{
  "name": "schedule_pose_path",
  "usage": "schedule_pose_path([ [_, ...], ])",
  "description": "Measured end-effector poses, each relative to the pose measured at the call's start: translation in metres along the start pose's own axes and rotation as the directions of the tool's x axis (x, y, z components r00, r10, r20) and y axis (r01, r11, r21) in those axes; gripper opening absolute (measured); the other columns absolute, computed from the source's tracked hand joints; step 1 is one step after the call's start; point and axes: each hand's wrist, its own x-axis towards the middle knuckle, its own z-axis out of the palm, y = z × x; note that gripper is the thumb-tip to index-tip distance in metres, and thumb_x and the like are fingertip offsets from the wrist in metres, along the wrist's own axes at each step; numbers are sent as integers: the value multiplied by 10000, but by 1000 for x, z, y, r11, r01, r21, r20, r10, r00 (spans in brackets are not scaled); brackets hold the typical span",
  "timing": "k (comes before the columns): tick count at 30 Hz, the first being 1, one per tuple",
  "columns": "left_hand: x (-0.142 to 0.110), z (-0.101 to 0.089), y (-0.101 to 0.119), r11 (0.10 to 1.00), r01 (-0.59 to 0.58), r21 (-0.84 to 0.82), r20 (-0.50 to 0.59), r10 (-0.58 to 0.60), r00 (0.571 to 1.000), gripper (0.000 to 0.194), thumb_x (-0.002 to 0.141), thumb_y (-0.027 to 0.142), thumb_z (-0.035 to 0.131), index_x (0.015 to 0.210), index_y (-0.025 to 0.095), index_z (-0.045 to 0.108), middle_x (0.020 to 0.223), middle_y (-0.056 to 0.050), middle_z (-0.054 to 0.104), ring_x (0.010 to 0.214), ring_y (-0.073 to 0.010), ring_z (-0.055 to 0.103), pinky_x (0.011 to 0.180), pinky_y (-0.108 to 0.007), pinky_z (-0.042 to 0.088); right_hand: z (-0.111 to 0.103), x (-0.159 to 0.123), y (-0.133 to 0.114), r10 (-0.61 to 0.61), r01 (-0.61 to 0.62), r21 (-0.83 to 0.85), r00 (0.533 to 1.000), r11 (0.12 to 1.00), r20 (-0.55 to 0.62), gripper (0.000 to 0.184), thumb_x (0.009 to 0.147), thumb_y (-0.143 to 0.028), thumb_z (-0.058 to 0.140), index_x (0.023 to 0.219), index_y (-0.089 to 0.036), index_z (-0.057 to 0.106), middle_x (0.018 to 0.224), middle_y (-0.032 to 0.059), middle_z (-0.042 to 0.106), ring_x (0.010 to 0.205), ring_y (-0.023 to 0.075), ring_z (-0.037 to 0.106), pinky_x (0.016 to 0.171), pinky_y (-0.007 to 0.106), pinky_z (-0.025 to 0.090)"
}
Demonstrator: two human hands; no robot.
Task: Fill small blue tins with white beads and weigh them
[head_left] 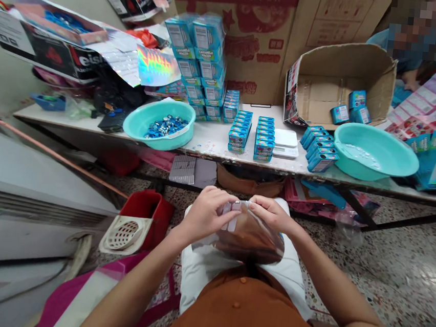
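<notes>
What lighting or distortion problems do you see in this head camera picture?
In the head view, glare shines on the foil pouch and the holographic sheet, and the wide lens bends the front edge of the table.

Left hand [207,215] and right hand [271,213] raised close together — fingers [232,211] pinched, forearms [133,284] angled inward.

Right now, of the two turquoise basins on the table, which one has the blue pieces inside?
The left-hand basin, heaped with blue pieces; the other basin, beside the cardboard box, shows only a few pale bits.
</notes>
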Motion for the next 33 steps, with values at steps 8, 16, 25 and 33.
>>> schedule_pose_path([
  [8,-8,9,-3,720,489,-493,267,-409,872,264,766,413,642,830,158,668,724,10,650,618,-111,545,580,-211,421,10,0,-4,-143,116,-204,982,972,-121,230,909,-399,502,934,-191,596,812,8,579,758,136,528,695,259,434],
  [16,-16,12,2,435,565,-701,379,-444,812,321,720,437,686,782,159,539,611,54,514,520,-64,461,483,-166,352,14,2,-5,-569,379,-622,812,685,-131,234,845,-271,625,1076,-275,663,987,51,635,930,192,564,856,389,460],
  [25,-25,24,13,433,544,-719,351,-448,822,289,755,416,651,785,156,528,636,53,486,530,-54,408,481,-165,320,25,-13,-3,-331,265,-366,935,892,-131,204,807,-301,685,1000,-236,688,920,47,662,876,186,588,776,342,484],
  [33,-39,30,12,676,472,-565,254,-402,880,229,815,391,604,848,164,614,746,14,594,677,-101,515,611,-204,397,39,-28,7,-92,55,-193,978,980,-189,97,802,-313,686,834,-223,699,833,35,671,792,175,607,730,314,489],
])
